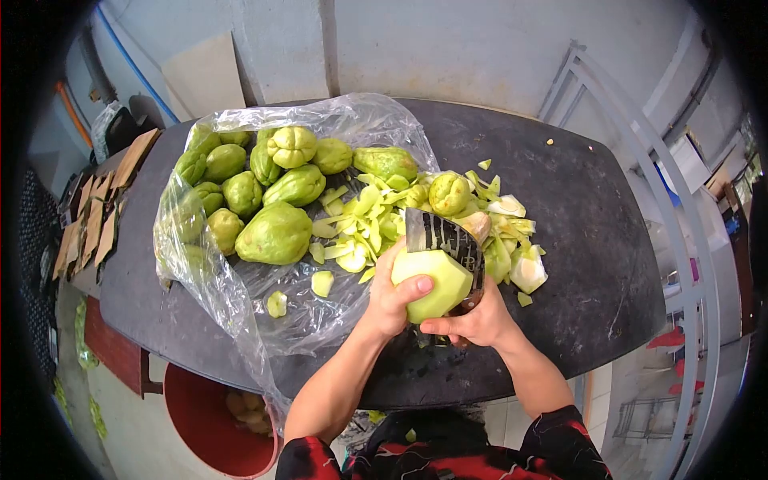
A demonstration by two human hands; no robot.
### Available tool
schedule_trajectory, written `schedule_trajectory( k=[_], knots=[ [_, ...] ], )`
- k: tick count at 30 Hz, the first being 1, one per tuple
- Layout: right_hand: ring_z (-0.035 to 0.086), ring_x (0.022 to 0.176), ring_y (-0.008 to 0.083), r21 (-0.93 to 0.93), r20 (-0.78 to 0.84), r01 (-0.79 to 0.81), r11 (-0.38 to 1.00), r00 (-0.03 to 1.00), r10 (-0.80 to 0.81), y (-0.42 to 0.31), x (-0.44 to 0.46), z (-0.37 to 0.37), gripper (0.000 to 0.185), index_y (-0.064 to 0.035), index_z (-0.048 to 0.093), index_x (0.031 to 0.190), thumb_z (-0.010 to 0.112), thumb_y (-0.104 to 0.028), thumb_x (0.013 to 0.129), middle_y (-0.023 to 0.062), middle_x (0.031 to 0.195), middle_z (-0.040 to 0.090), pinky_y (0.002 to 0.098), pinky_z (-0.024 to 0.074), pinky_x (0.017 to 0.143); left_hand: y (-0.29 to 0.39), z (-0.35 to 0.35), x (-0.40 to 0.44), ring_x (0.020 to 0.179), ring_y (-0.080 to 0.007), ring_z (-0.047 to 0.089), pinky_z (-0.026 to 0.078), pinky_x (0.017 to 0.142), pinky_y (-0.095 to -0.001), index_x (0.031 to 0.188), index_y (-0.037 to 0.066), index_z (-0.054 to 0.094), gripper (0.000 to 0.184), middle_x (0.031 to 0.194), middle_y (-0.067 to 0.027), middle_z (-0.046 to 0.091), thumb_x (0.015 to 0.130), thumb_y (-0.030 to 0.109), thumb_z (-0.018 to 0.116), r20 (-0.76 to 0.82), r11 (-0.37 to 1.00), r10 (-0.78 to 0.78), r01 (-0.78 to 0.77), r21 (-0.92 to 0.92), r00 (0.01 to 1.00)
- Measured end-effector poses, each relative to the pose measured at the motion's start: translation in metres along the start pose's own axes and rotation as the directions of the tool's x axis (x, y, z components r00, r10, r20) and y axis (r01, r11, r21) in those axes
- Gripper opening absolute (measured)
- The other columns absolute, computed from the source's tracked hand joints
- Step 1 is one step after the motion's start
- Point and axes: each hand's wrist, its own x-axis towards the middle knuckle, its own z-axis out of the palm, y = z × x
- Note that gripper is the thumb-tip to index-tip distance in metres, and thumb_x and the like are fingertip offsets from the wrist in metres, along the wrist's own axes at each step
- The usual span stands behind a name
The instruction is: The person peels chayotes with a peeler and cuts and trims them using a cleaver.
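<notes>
My left hand is wrapped round a peeled, pale green chayote, its thumb on the near face. My right hand is closed at the lower right of the chayote, around a handle that is mostly hidden. A wide dark blade with a striped pattern curves or bends behind the chayote's top and right side. Beyond the hands lies a heap of green peelings with white cut pieces. Whole unpeeled chayotes are piled on a clear plastic bag to the left.
The dark oval table stands against a pale wall. Under its left front edge is a red bucket with pale pieces inside. Metal railings stand at the right, and wooden boards at the left.
</notes>
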Motion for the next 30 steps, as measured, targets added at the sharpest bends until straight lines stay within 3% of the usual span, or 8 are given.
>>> schedule_trajectory(
  k=[9, 12, 14, 17, 21, 24, 27, 30],
  knots=[
    [0.056, 0.047, 0.0078, 0.052, -0.020, 0.051, 0.997, 0.999, -0.050, -0.001, 0.002, 0.004, 0.055, -0.0024, 0.058, 0.113, 0.089, -0.005, 0.067, 0.0034, 0.075, 0.065, 0.0229, 0.0444, 0.038, 0.002, 0.009, -0.001, 0.091, -0.0153, 0.060, 0.049, 0.080, -0.0289, 0.119, -0.001, 0.058, 0.065, 0.102, -0.0078, 0.065, 0.072, 0.040, 0.077, -0.055, 0.996, 0.086, -0.087, -0.011, 0.995],
    [0.055, 0.047, 0.0080, -0.012, 0.006, 0.149, 0.989, 0.989, -0.149, 0.001, 0.004, 0.000, 0.056, -0.0021, 0.057, 0.113, 0.089, -0.005, 0.068, 0.0040, 0.075, 0.065, 0.0230, 0.0443, 0.038, 0.005, 0.005, -0.001, 0.091, -0.0153, 0.060, 0.049, 0.081, -0.0287, 0.119, -0.002, 0.058, 0.066, 0.103, -0.0080, 0.065, 0.071, 0.040, 0.078, -0.020, 0.999, 0.024, -0.023, 0.035, 1.000],
    [0.055, 0.046, 0.0080, 0.031, 0.072, 0.022, 0.999, 0.997, -0.024, -0.004, 0.002, -0.003, 0.056, -0.0021, 0.057, 0.114, 0.089, -0.005, 0.068, 0.0040, 0.075, 0.065, 0.0228, 0.0441, 0.038, 0.005, 0.004, -0.001, 0.091, -0.0155, 0.061, 0.049, 0.081, -0.0288, 0.119, -0.002, 0.058, 0.067, 0.103, -0.0082, 0.065, 0.071, 0.040, 0.078, -0.004, 0.999, 0.006, -0.005, 0.044, 1.000],
    [0.058, 0.051, 0.0063, 0.025, 0.018, -0.004, 1.000, 1.000, 0.003, -0.005, -0.001, 0.001, 0.046, -0.0025, 0.063, 0.104, 0.091, -0.014, 0.069, 0.0012, 0.075, 0.067, 0.0230, 0.0465, 0.045, 0.003, 0.002, -0.002, 0.091, -0.0156, 0.061, 0.050, 0.081, -0.0289, 0.119, -0.001, 0.058, 0.067, 0.103, -0.0082, 0.065, 0.070, 0.040, 0.079, 0.002, 1.000, 0.017, -0.018, 0.006, 1.000],
    [0.058, 0.051, 0.0065, 0.005, 0.036, -0.030, 1.000, 0.999, 0.030, -0.007, -0.001, 0.000, 0.048, -0.0020, 0.063, 0.106, 0.091, -0.015, 0.070, 0.0013, 0.075, 0.067, 0.0231, 0.0464, 0.045, 0.007, 0.004, -0.001, 0.091, -0.0157, 0.061, 0.050, 0.081, -0.0288, 0.119, -0.001, 0.058, 0.067, 0.103, -0.0081, 0.065, 0.069, 0.039, 0.080, -0.003, 0.998, 0.049, -0.049, 0.039, 0.999],
    [0.057, 0.049, 0.0066, 0.029, 0.037, 0.129, 0.991, 0.991, -0.130, -0.006, 0.000, 0.001, 0.048, -0.0015, 0.063, 0.107, 0.091, -0.017, 0.070, 0.0019, 0.073, 0.067, 0.0227, 0.0455, 0.044, 0.007, 0.004, -0.004, 0.091, -0.0157, 0.061, 0.050, 0.081, -0.0282, 0.116, -0.001, 0.059, 0.066, 0.102, -0.0076, 0.065, 0.068, 0.040, 0.080, -0.005, 1.000, -0.001, 0.001, -0.006, 1.000],
    [0.056, 0.046, 0.0089, 0.009, 0.065, 0.139, 0.990, 0.988, -0.139, 0.001, -0.002, -0.005, 0.062, -0.0013, 0.054, 0.119, 0.090, -0.007, 0.069, 0.0057, 0.079, 0.067, 0.0231, 0.0447, 0.039, 0.002, 0.004, -0.004, 0.096, -0.0168, 0.062, 0.050, 0.084, -0.0289, 0.127, -0.002, 0.054, 0.078, 0.107, -0.0089, 0.064, 0.068, 0.041, 0.083, 0.002, 1.000, 0.016, -0.016, 0.025, 1.000],
    [0.056, 0.046, 0.0098, -0.010, 0.023, 0.080, 0.997, 0.997, -0.080, 0.005, -0.003, -0.006, 0.061, 0.0001, 0.051, 0.121, 0.088, -0.010, 0.074, 0.0071, 0.079, 0.066, 0.0234, 0.0456, 0.040, -0.001, 0.014, -0.002, 0.104, -0.0180, 0.061, 0.050, 0.091, -0.0310, 0.141, -0.003, 0.042, 0.097, 0.115, -0.0107, 0.062, 0.065, 0.036, 0.088, -0.129, 0.992, 0.082, -0.093, -0.083, 0.988]
  ],
)
